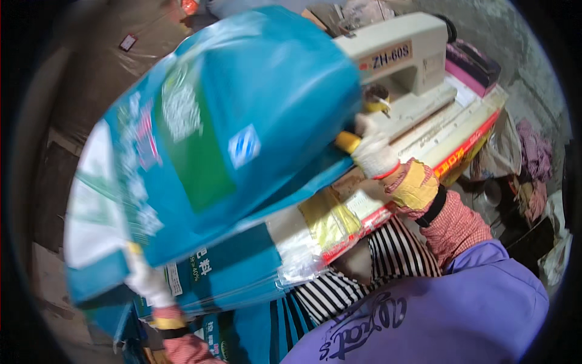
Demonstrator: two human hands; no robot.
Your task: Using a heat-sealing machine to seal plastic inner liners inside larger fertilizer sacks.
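Note:
A large teal sack [273, 103] with a green panel and a white end billows up in front of me, partly blurred by motion. My right hand [373, 153], in a white glove with yellow fingertips, is closed on the sack's right edge, just in front of a cream sewing machine [400, 45]. At the lower left my left hand [147, 284], gloved the same way and smeared a little, grips the sack's near left edge. Its fingertips are partly lost against the sack. More flat teal sacks [236, 261] lie beneath, across the table's near edge and my lap.
The sewing machine stands on a pale table [424, 142] with red and yellow tape along its front edge. A black and pink box [473, 67] sits at its right end. Plastic bags and cloths [533, 151] lie at the right, beside a grey wall. Brown sheeting [91, 73] covers the far left.

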